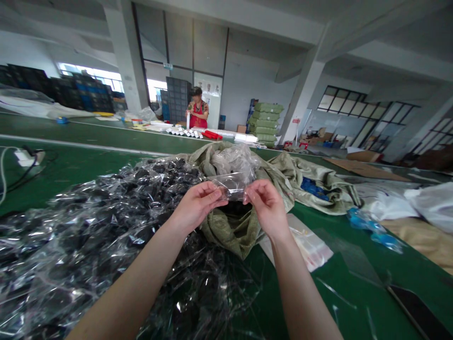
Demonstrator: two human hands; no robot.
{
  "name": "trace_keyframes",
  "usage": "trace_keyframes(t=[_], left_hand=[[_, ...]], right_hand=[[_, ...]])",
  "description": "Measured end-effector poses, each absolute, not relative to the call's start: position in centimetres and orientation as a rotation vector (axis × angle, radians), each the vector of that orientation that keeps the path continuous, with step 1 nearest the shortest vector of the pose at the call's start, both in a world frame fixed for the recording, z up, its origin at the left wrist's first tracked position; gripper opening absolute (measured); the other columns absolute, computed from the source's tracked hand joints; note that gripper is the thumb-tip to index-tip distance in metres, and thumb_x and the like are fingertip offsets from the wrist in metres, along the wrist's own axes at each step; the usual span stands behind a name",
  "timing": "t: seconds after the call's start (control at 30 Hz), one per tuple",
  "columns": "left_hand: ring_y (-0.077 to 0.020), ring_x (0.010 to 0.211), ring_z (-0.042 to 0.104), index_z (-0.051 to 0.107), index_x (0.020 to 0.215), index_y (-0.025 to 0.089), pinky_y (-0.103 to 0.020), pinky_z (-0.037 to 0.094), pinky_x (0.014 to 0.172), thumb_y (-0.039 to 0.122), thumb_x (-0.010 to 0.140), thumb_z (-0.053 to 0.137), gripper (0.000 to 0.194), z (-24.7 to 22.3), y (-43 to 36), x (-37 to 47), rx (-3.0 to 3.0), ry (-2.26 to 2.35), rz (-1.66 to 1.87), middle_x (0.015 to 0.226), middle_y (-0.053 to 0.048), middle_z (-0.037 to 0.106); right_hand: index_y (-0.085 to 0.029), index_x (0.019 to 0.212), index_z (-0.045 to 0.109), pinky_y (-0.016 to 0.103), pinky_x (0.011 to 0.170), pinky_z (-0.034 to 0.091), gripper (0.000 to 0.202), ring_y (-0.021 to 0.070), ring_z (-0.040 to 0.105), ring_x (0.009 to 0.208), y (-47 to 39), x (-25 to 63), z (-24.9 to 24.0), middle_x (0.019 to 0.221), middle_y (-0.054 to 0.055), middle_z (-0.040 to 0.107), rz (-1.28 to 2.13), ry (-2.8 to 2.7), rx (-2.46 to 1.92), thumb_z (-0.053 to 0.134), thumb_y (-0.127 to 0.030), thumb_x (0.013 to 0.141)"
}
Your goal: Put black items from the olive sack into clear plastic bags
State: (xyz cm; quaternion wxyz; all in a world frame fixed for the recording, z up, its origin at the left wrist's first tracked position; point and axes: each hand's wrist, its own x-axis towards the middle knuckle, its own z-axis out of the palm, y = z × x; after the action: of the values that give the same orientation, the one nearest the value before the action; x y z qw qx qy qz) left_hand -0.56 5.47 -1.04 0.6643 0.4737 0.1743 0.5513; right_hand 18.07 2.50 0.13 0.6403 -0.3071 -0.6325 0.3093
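Head view: your left hand [198, 203] and right hand [267, 203] are both pinched, thumb to fingers, on opposite ends of a clear plastic wrapper [234, 183], held just above the mouth of an olive sack [231, 233]. Contents of the wrapper: can't tell. Big pile of dark film-wrapped pieces [116, 203] to your left, on the green tabletop [81, 163]. Phone-like dark slab [417, 307] near right. Across the room: co-worker in red apron [200, 118], stacked green bales [266, 122], concrete pillars.
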Motion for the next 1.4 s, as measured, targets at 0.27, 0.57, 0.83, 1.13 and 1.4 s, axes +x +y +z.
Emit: trace_keyframes(t=[0.27,0.57,0.83,1.13,1.4], left_hand=[[-0.0116,0.073,0.066,0.064,0.069,0.012,-0.027,0.059,0.074,0.023,0.066,0.083,0.023,-1.3,5.5,-0.6,1.068,0.43,1.25,0.078,-0.002,0.069],[-0.0113,0.073,0.066,0.063,0.07,0.013,-0.027,0.059,0.073,0.023,0.066,0.083,0.023,-1.1,5.3,-0.4,1.092,0.461,1.254,0.08,-0.002,0.07],[-0.0127,0.072,0.066,0.064,0.072,0.013,-0.028,0.059,0.072,0.025,0.067,0.083,0.023,-1.2,5.3,-0.4,1.109,0.43,1.241,0.079,-0.003,0.07],[-0.0135,0.074,0.065,0.066,0.084,0.013,-0.029,0.059,0.068,0.025,0.063,0.085,0.03,-1.0,4.9,0.1,1.145,0.407,1.281,0.083,-0.003,0.068],[-0.0154,0.068,0.066,0.059,0.088,0.014,-0.026,0.054,0.059,0.018,0.059,0.084,0.038,-1.2,5.2,0.5,1.314,0.566,1.294,0.082,-0.005,0.071]], right_hand=[[-0.024,0.091,0.073,0.028,0.069,0.047,0.012,0.0135,0.06,0.067,2.7,18.5,-0.2,0.075,-0.001,0.067,0.699,-1.457,-0.848,0.063,-0.028,0.085],[-0.021,0.086,0.077,0.031,0.077,0.052,0.025,0.0178,0.063,0.083,2.2,18.8,0.4,0.091,0.005,0.07,0.939,-1.307,-0.674,0.059,-0.038,0.086],[-0.023,0.082,0.076,0.031,0.072,0.054,0.018,0.0143,0.062,0.069,2.6,18.6,0.3,0.083,0.001,0.071,0.745,-1.347,-0.818,0.079,-0.036,0.07],[-0.023,0.083,0.064,0.03,0.071,0.054,0.029,0.0128,0.062,0.066,2.6,17.9,0.4,0.072,-0.003,0.068,0.775,-1.302,-0.812,0.083,-0.035,0.063],[-0.023,0.09,0.06,0.027,0.068,0.052,0.035,0.0109,0.06,0.065,2.4,17.4,0.4,0.07,-0.005,0.064,0.821,-1.325,-0.762,0.082,-0.032,0.065]])
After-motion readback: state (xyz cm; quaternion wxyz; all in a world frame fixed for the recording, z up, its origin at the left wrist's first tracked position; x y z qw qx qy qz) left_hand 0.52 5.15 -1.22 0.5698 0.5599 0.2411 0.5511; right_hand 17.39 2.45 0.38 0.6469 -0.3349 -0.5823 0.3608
